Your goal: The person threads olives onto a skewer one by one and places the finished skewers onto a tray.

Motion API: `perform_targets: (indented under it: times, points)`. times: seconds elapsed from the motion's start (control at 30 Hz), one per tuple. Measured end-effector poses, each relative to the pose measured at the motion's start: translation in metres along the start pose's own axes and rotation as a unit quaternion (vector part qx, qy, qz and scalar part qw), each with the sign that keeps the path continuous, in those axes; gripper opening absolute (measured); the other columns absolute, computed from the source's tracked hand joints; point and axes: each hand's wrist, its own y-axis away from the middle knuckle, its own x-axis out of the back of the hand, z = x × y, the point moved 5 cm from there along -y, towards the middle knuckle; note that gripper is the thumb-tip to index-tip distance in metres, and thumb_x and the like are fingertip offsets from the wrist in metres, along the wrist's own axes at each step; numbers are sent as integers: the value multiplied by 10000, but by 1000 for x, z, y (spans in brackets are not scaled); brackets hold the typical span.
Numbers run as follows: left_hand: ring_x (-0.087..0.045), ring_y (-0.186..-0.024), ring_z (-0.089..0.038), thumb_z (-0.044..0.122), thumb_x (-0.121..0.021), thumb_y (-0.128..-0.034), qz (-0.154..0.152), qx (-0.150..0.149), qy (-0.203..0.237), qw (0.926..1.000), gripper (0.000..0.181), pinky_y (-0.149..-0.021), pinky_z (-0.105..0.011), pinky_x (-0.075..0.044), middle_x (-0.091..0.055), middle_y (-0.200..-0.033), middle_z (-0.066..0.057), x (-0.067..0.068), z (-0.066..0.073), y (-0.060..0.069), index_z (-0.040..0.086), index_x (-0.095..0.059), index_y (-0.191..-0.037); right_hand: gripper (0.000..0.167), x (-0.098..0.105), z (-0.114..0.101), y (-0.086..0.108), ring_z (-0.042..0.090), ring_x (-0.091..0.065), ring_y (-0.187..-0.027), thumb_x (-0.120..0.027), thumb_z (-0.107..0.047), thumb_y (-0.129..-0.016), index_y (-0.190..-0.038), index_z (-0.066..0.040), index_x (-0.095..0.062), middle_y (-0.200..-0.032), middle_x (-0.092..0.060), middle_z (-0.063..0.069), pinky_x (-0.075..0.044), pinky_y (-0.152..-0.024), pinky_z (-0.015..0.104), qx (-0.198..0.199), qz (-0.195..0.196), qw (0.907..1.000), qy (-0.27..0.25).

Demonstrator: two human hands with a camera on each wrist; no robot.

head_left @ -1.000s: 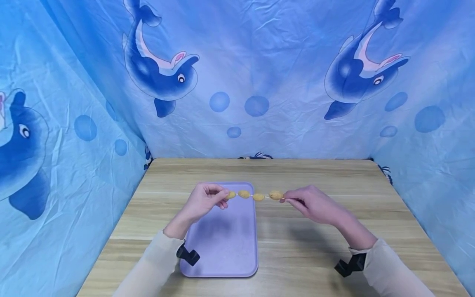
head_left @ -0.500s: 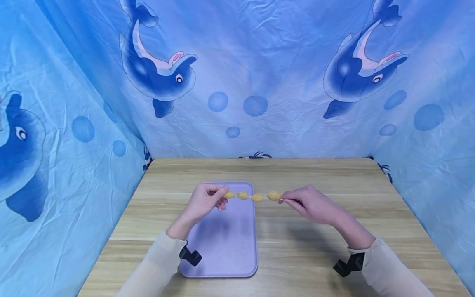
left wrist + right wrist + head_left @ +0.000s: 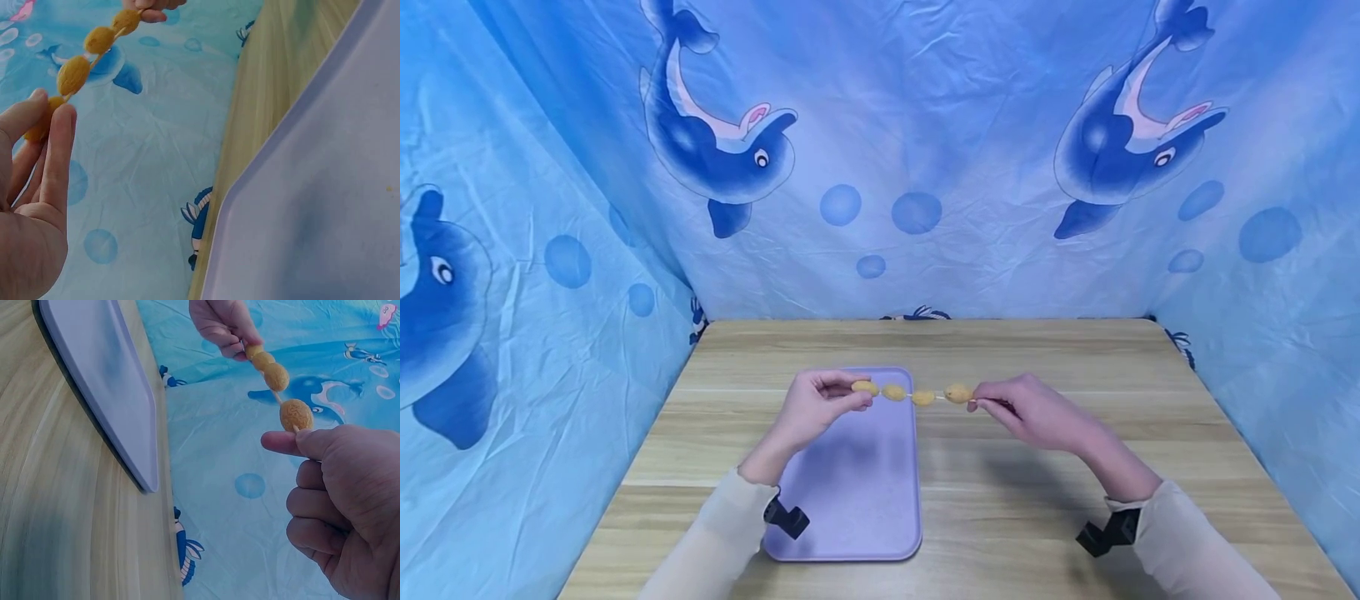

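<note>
A thin pale skewer (image 3: 941, 397) with several yellow-brown, rough, egg-shaped balls on it is held level above the table. With thumb and fingertips, my left hand (image 3: 812, 410) pinches the leftmost ball (image 3: 866, 388). Thumb and index finger of my right hand (image 3: 1033, 410) pinch the skewer's right end, just beside the last ball (image 3: 957, 393). In the right wrist view this end ball (image 3: 296, 415) sits apart from the others, and the remaining fingers are curled in. The left wrist view shows the left fingertips partly covering their ball (image 3: 39, 127).
Under the left hand lies a purple tray (image 3: 880, 500) with a raised rim, on a wood-grain table (image 3: 1000, 350). A small yellow crumb (image 3: 389, 189) is on the tray. Blue curtains (image 3: 880, 167) printed with dolphins hang behind and at both sides.
My left thumb has shifted down on the leftmost ball, so more of that ball shows. The skewer and right hand have hardly moved.
</note>
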Motion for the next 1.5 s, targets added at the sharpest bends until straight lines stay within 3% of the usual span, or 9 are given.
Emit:
perform_targets:
  times: [0.2,0.5,0.8,1.07,1.23,1.33,1.5]
  points:
    - [-808,-828,-106,21,-866,-863,3,50,-58,10000,338,-834,-313,-695,-833,-925,66,3,2,1,-106,-763,-1159,189,2,-3,-4,-61,-266,-567,-596,-121,-1096,-1048,-205,-758,-795,-654,-114,-326,-496,151,98,28,9998,152]
    - [-816,-834,-155,40,-887,-846,-47,121,-103,9999,335,-839,-333,-696,-840,-962,-9,0,4,-2,-95,-777,-1132,212,5,-1,-1,-66,-242,-544,-579,-124,-1105,-1056,-209,-767,-728,-613,-121,-321,-492,155,27,48,9998,172]
    - [-813,-824,-135,-12,-855,-858,-145,66,45,9999,321,-829,-342,-698,-839,-975,-39,0,5,-3,-135,-754,-1137,204,4,-4,-2,-62,-279,-577,-588,-126,-1101,-1061,-208,-771,-934,-757,-80,-380,-525,161,114,56,9996,247]
    - [-803,-821,-115,0,-842,-879,-156,-38,-34,9999,315,-807,-323,-700,-832,-935,-6,1,8,-3,-133,-741,-1146,199,2,-3,-3,-52,-293,-576,-585,-126,-1102,-1067,-208,-763,-849,-693,-108,-376,-523,166,-58,23,9998,169]
    - [-792,-950,-110,35,-835,-902,91,-297,-463,9984,378,-851,-299,-690,-811,-1147,-118,4,14,-4,-50,-738,-1257,208,4,-2,-1,-49,-305,-562,-570,-122,-1108,-1073,-199,-760,-842,-688,-102,-384,-509,180,-222,87,9997,89]
    - [-777,-1114,-203,54,-831,-914,339,-418,-648,9964,465,-949,-327,-669,-760,-1287,-187,7,18,-3,-2,-701,-1356,208,4,-1,2,-48,-323,-565,-560,-110,-1110,-1071,-181,-752,-906,-722,-89,-414,-530,189,-272,180,9994,128]
    - [-672,-1333,-342,97,-850,-912,397,-492,-882,9941,566,-1101,-413,-590,-693,-1422,-182,7,20,-3,30,-650,-1437,164,-1,2,5,-53,-313,-575,-548,-98,-1114,-1069,-155,-694,-808,-607,-123,-397,-516,180,-342,388,9982,309]
